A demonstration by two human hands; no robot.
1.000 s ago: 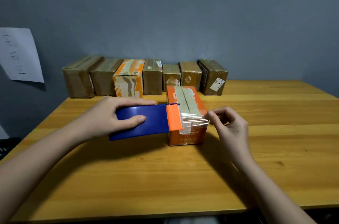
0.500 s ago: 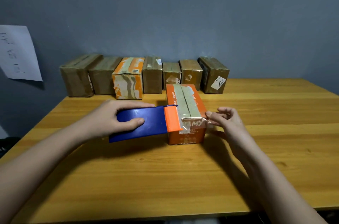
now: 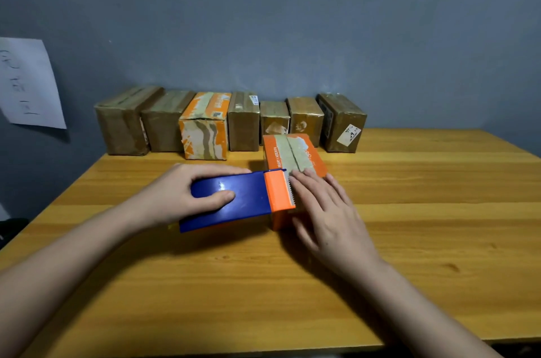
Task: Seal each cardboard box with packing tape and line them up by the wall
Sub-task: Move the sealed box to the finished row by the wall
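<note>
At frame centre we see the left hand (image 3: 178, 196) gripping the blue tape dispenser (image 3: 234, 199). The right hand (image 3: 325, 208) presses flat, fingers straight, on the orange box (image 3: 292, 152).

The light is soft and moderately dim, coming from above and somewhat in front of the person. The hands and forearms cast broad, blurred shadows on the glossy yellow wooden table (image 3: 409, 211) just below and toward the viewer. A small white glare spot sits on the glossy blue plastic tape dispenser (image 3: 234, 196) beside the left hand (image 3: 175, 196). The right hand (image 3: 328, 211) shows slight motion blur. The plain grey-blue wall (image 3: 292, 20) darkens toward the corners, and the wide lens bows the table edges.
</note>
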